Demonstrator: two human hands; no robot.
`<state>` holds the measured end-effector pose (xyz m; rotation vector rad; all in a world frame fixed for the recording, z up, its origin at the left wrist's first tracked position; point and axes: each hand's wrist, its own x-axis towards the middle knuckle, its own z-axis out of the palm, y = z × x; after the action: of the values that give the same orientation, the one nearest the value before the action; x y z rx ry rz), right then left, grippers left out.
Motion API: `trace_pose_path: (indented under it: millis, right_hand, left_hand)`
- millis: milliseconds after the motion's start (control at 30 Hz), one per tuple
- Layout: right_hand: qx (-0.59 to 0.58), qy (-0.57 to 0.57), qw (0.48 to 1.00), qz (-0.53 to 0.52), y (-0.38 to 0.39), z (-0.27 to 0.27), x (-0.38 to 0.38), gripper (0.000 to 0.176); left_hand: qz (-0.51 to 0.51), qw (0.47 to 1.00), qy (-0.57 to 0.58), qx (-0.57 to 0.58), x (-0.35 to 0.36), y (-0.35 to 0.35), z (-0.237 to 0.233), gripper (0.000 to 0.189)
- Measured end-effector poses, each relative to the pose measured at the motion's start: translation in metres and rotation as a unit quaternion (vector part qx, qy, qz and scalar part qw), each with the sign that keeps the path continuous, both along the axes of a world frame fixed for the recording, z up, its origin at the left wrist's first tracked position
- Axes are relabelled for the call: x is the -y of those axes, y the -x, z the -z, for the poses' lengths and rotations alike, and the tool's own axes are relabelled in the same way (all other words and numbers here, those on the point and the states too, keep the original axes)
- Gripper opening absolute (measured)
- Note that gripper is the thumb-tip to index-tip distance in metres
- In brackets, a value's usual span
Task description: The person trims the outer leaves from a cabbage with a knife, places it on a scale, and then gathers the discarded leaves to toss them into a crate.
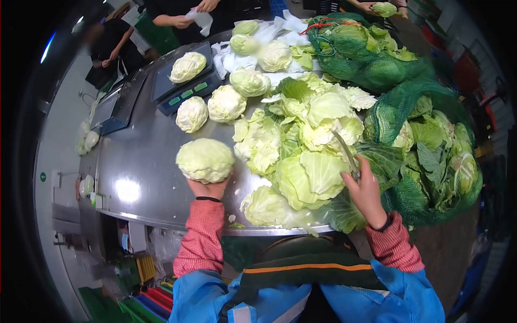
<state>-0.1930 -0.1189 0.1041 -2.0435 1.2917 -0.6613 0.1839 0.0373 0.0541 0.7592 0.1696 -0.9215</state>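
My left hand (209,188) cups a trimmed pale cabbage head (205,160) from below and holds it over the steel table (140,167). My right hand (366,192) grips a knife (346,152) whose blade points up and away over a heap of loose cabbage leaves (304,156). Both my sleeves are red checked under blue oversleeves.
Trimmed cabbages (226,103) lie further back, one on a scale (186,81). Green net sacks of cabbages (431,156) fill the right side, another sack (366,54) behind. White wrappers (280,27) lie at the far end. Other people's hands (186,20) work across the table.
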Motion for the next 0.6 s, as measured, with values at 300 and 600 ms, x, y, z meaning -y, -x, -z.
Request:
trace_pose_path:
  millis: [300, 600]
  right_hand:
    - [-0.19, -0.138, 0.969, 0.076, 0.078, 0.039, -0.052, 0.087]
    - [-0.154, -0.278, 0.936, 0.152, 0.066, 0.054, -0.039, 0.102]
  left_hand:
    - [0.002, 0.968, -0.22, 0.122, 0.061, 0.012, 0.03, 0.085]
    - [0.295, 0.322, -0.205, 0.876, 0.299, 0.06, -0.027, 0.087]
